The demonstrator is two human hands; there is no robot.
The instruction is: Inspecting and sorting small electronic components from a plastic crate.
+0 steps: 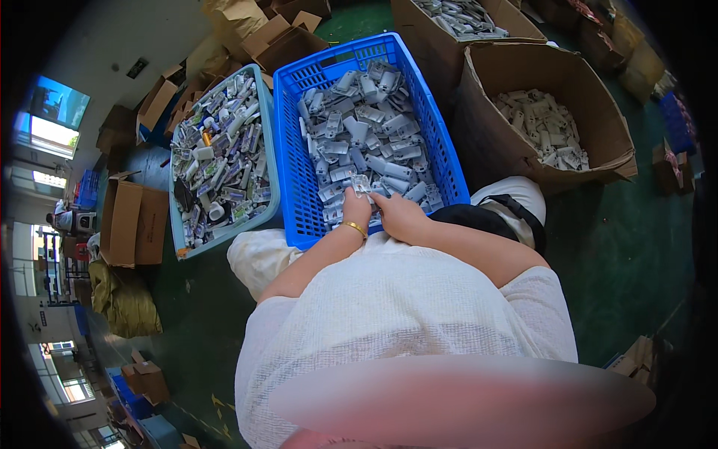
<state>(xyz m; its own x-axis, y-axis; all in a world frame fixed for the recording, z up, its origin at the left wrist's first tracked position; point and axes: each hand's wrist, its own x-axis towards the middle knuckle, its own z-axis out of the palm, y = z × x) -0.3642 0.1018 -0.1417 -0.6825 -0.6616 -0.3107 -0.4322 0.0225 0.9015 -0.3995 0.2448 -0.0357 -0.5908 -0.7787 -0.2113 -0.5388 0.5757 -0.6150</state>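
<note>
Over the near end of a blue plastic basket (289, 213), my left hand (356, 210) pinches a small clear-and-white plastic casing (361, 183) by its lower edge. A gold-coloured bracelet (354, 227) circles that wrist. My right hand (402, 217) is curled close beside it, its fingertips at the casing's right edge. Its inner fingers are hidden. Many similar white and grey plastic casings (357, 131) lie heaped in the basket below and beyond both hands.
Left of the basket stands a pale teal bin (274, 196) of mixed plastic parts (224, 150). An open cardboard box (479, 123) with white casings (542, 127) stands to the right, another box (419, 30) behind it. Cartons (134, 221) and a yellow-green sack (126, 299) sit at the far left.
</note>
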